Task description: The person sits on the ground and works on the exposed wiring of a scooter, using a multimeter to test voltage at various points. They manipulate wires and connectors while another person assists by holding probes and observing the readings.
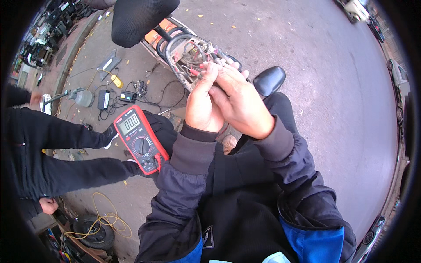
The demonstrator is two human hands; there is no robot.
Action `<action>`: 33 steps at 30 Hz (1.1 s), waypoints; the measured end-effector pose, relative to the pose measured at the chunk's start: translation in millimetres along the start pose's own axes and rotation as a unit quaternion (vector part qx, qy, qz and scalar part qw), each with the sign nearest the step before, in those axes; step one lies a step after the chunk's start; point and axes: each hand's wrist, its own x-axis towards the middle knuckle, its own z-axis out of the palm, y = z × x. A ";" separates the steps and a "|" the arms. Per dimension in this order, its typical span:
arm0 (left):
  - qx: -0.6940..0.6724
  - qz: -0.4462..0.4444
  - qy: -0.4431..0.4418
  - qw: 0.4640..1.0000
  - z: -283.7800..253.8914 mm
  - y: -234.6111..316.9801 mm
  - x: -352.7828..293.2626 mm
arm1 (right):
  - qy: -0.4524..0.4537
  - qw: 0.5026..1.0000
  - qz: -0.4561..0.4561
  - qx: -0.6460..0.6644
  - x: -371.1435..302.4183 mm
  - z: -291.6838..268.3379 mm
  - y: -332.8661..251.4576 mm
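My left hand (202,103) and my right hand (239,103) are raised together, fingers pinching a bundle of coloured wires and connectors (199,57) coming out of an opened scooter frame (175,48). Both hands press against each other at the wire ends; which wire each finger grips is hidden. A red digital multimeter (140,139) with a lit display rests on my left knee, just left of my left forearm.
A raised black scooter seat (138,19) hangs above the frame. On the concrete lie a black adapter (104,99), loose cables and a yellow-handled tool (116,81). Another person in black crouches at left (39,149). A tyre with yellow wire (94,228) sits lower left. Cars stand at far right.
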 end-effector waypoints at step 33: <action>-0.021 0.002 0.000 1.000 27.3 1.7 -26.1 | -0.021 0.995 -0.088 0.036 -19.7 -53.3 -6.3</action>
